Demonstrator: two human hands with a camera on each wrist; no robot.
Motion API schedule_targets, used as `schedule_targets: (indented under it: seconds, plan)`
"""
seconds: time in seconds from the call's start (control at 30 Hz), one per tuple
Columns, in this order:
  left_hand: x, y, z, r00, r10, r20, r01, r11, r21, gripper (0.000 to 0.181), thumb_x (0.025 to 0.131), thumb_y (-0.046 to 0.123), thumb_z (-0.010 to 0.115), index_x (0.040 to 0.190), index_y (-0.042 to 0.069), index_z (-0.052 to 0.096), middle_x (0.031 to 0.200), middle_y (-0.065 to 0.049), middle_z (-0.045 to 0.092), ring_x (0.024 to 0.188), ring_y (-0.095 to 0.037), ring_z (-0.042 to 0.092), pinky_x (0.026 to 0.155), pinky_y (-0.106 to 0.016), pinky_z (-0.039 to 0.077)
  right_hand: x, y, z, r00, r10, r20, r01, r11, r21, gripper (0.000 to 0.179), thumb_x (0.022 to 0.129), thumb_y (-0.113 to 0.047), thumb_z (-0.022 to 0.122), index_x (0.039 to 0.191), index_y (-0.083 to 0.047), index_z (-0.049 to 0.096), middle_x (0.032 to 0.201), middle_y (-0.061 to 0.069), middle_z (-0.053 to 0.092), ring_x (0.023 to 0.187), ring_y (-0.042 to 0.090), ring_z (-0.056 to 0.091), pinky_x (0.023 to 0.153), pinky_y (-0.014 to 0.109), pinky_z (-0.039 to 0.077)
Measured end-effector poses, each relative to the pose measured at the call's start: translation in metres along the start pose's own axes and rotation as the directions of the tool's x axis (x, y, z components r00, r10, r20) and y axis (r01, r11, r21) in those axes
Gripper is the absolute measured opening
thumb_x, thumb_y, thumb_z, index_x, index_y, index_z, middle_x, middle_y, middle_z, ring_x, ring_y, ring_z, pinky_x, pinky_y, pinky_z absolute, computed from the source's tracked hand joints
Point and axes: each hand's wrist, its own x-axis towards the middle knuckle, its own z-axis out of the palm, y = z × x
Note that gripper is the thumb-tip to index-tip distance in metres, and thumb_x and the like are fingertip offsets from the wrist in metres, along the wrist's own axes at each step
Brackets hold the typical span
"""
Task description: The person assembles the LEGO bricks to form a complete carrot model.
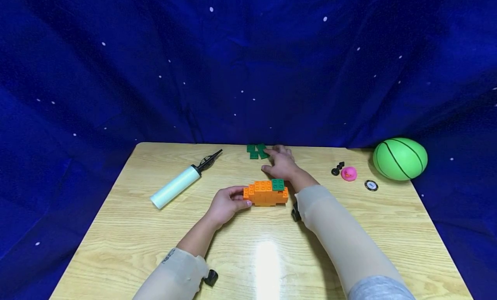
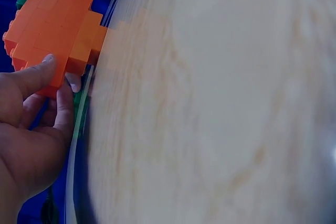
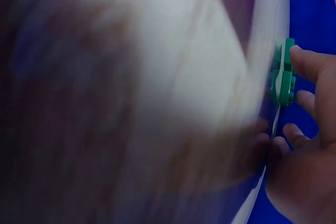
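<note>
My left hand (image 1: pixel 227 206) pinches the left end of a stepped block of orange toy bricks (image 1: pixel 264 195) between thumb and fingers. One green brick (image 1: pixel 277 184) sits on top of it near its right end. In the left wrist view the orange brick block (image 2: pixel 55 32) shows its flat, stepped side. My right hand (image 1: pixel 282 164) is extended over the back of the table, with its fingers beside several loose green bricks (image 1: pixel 254 155). In the right wrist view the fingers are spread, and one fingertip is at or very near a green brick (image 3: pixel 284 86); contact is unclear.
A hand pump (image 1: pixel 176 185) with a pale barrel lies at the left of the wooden table (image 1: pixel 128 248). On the right are a small black object (image 1: pixel 337 168), a pink rubber duck (image 1: pixel 349 174), a poker chip (image 1: pixel 371 185) and a green ball (image 1: pixel 401 159). A blue curtain (image 1: pixel 240 67) hangs behind.
</note>
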Motion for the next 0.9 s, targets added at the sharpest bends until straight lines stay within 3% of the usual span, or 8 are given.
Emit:
schedule_targets:
  seconds: [0.17,0.37,0.53,0.7,0.9]
  plan:
    - [0.001,0.0,0.001,1.0,0.0,0.0,0.0,1.0,0.025,0.051,0.086,0.003,0.083,0.134,-0.002,0.065,0.108,-0.012,0.074,0.096,-0.019,0.071,0.083,-0.028,0.059,-0.003,-0.001,-0.002,1.0,-0.013,-0.018,0.013,0.999,-0.039,0.054,0.1,-0.035,0.068,0.148,-0.015,0.056,0.158,0.016,0.034,0.141,0.043,0.029,0.115,0.059,0.028]
    - [0.001,-0.001,0.001,1.0,-0.014,0.0,0.014,1.0,0.016,0.052,0.087,0.002,0.082,0.135,-0.001,0.065,0.113,-0.013,0.074,0.101,-0.021,0.072,0.087,-0.03,0.06,-0.01,0.004,-0.008,0.994,-0.097,-0.053,0.095,0.995,-0.038,0.029,0.097,-0.02,0.073,0.124,-0.008,0.071,0.145,0.013,0.058,0.136,0.04,0.043,0.115,0.055,0.033]
    - [0.0,0.001,0.002,1.0,-0.02,-0.006,0.02,1.0,0.01,0.052,0.086,0.0,0.082,0.135,-0.002,0.065,0.113,-0.013,0.074,0.101,-0.021,0.072,0.087,-0.03,0.06,-0.018,0.01,-0.01,0.994,-0.091,-0.061,0.092,0.996,0.002,0.017,0.096,-0.015,0.075,0.111,-0.008,0.074,0.131,0.012,0.067,0.132,0.037,0.049,0.116,0.048,0.036]
    - [0.0,0.0,0.002,1.0,-0.019,-0.012,0.019,1.0,0.011,0.052,0.086,0.001,0.083,0.134,-0.001,0.065,0.113,-0.012,0.074,0.1,-0.02,0.072,0.087,-0.029,0.06,-0.026,0.014,-0.01,0.993,-0.095,-0.064,0.098,0.994,0.047,0.021,0.095,-0.02,0.078,0.113,-0.01,0.071,0.125,0.01,0.069,0.13,0.036,0.051,0.115,0.048,0.038]
    - [0.001,0.0,0.003,1.0,-0.018,-0.011,0.018,1.0,0.007,0.052,0.086,0.001,0.083,0.135,0.0,0.065,0.114,-0.012,0.074,0.102,-0.022,0.072,0.088,-0.03,0.059,-0.038,0.014,-0.016,0.986,-0.139,-0.087,0.143,0.989,0.039,0.033,0.094,-0.024,0.079,0.125,-0.011,0.073,0.129,0.007,0.07,0.128,0.033,0.056,0.113,0.049,0.04]
